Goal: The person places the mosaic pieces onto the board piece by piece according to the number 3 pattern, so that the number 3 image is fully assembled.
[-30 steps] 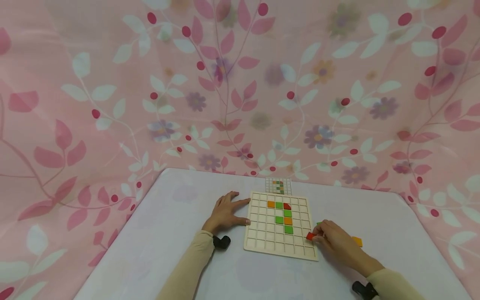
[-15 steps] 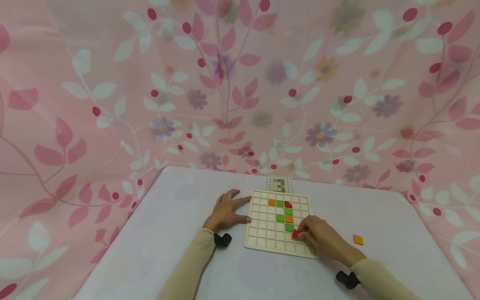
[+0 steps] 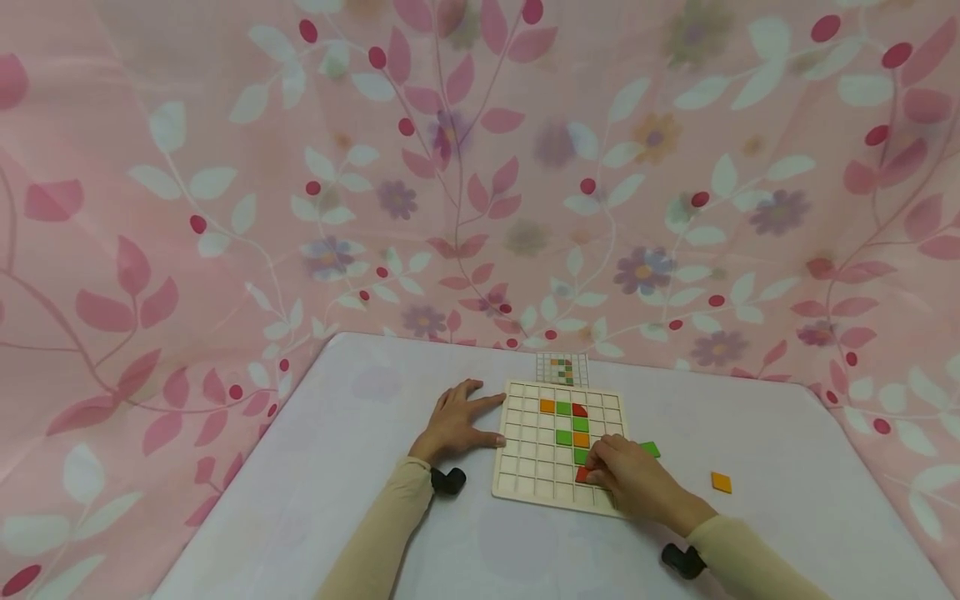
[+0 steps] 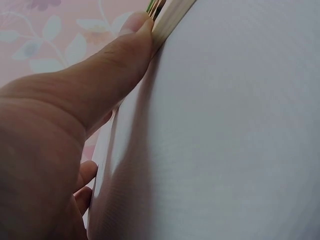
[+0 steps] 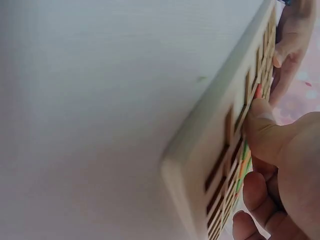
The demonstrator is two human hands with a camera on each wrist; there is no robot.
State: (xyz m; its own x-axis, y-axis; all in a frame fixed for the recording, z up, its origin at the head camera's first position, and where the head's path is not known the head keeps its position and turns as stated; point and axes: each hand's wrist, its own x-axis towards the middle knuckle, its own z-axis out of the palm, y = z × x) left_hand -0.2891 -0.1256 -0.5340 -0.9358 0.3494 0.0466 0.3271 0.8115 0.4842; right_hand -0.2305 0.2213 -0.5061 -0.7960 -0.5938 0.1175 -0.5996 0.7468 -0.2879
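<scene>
A pale wooden grid board (image 3: 525, 486) lies on the table, with orange, green and red tiles set in some squares. My right hand (image 3: 637, 477) is over its lower right part. Thumb and fingers pinch a red tile (image 3: 582, 474) at a square just below the lowest green tile (image 3: 581, 457). In the right wrist view only an edge of that red tile (image 5: 258, 91) shows past the thumb; whether it lies flat in the square I cannot tell. Spread beside the board's left edge, my left hand (image 3: 456, 423) touches it with thumb and index fingertip.
A small card (image 3: 562, 370) with a printed grid of coloured squares lies behind the board. Right of the board are a green tile (image 3: 650, 450), partly behind the right hand, and an orange tile (image 3: 722, 482). A pink floral cloth (image 3: 510, 242) hangs behind the table.
My right hand has carried the red tile left from the board's right edge to the square below the green tile. The left hand has stayed at the left edge.
</scene>
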